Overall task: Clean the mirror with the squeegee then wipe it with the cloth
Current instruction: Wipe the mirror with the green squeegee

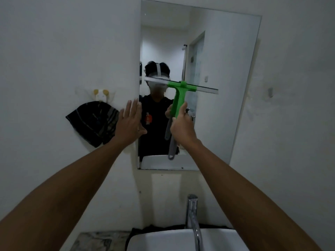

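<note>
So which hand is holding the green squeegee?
The right hand grips the green squeegee by its handle; the left hand is flat and empty at the mirror's edge.

2 bare forearms [76, 178] — no sleeves (nothing on the wrists) — dark reflected shirt [154, 124].

The white wall [54, 42] looks dim. A white sink [163, 240] with a shiny tap [193, 214] sits below.
</note>
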